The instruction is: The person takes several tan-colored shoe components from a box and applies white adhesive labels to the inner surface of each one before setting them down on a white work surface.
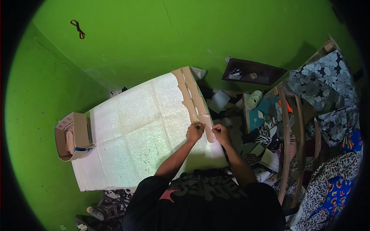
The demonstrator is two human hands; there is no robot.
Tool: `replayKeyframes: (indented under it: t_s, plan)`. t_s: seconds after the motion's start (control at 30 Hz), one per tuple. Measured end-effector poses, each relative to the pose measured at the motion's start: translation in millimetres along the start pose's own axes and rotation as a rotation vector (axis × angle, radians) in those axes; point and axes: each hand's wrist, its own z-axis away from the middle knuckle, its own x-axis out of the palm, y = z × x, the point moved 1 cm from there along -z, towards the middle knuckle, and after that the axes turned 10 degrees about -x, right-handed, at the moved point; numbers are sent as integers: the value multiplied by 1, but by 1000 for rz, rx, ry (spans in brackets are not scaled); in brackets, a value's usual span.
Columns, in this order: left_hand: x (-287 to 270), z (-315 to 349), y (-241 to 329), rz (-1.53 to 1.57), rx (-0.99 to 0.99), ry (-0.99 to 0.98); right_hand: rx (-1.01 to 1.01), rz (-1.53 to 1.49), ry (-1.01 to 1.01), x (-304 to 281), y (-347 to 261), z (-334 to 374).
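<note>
Tan cutouts (199, 102) lay set in two rows beyond the left hand (195, 132) and right hand (221, 135).
Fingers curled beside the nearest cutout (209, 132), between them; whether pinching it, and what remained, couldn't be told.

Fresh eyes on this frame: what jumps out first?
Probably the vivid green wall behind everything, set against the pale, shiny work surface in the middle. Next, the tan, elongated flat pieces lined up along that surface's right side, with the left hand and right hand at their near end. Then the cardboard box at far left and patterned fabrics at far right.
</note>
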Motion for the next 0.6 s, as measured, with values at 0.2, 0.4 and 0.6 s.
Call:
replayKeyframes:
  t_s: [0.2,0.4,0.6]
  plan:
    - [5,-1,-1,-35,18,10,-47,2,25,-1,21,-1]
    - [4,-2,-9,80,182,-24,-46,-98,206,2,36,8]
    - [-15,23,-39,244,283,-214,-96,-220,378,3,-31,21]
